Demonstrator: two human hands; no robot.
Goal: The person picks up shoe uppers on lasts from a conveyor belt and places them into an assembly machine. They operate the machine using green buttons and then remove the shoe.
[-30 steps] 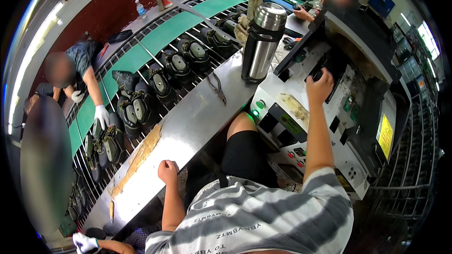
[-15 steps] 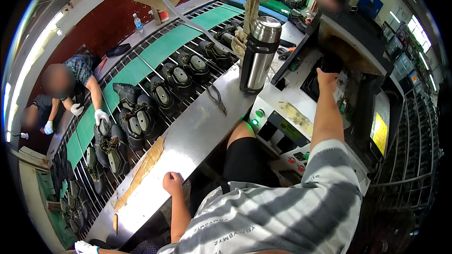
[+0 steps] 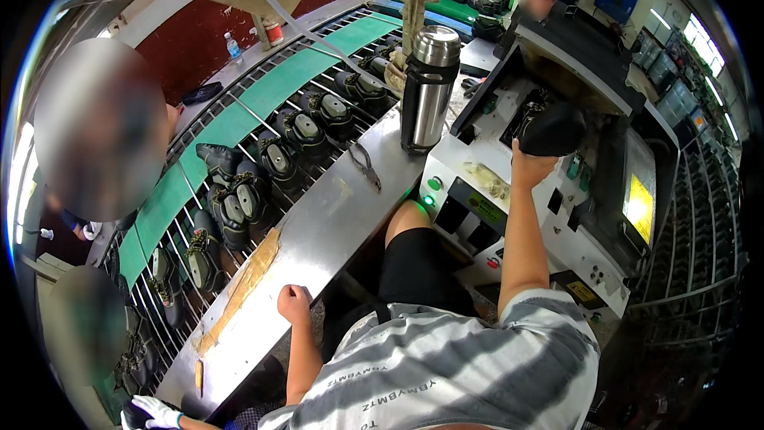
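Fingers of the right hand (image 3: pixel 532 166) clamped under a black shoe (image 3: pixel 553 129), now lifted clear of the white machine (image 3: pixel 509 207) it was pressed into; left hand (image 3: pixel 294 302) stays fisted, holding nothing, on the steel bench (image 3: pixel 318 231) left of that machine, suggesting the pressing is over

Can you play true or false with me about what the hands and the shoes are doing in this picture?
1. The right hand holds a black shoe up at the machine. True.
2. The left hand is holding the pliers. False: it rests as a fist on the steel table, and the pliers lie apart from it.
3. A steel flask stands upright on the table. True.
4. The green conveyor carries nothing. False: black shoes sit in rows on its rack.
5. The flask lies on its side. False: it stands upright.
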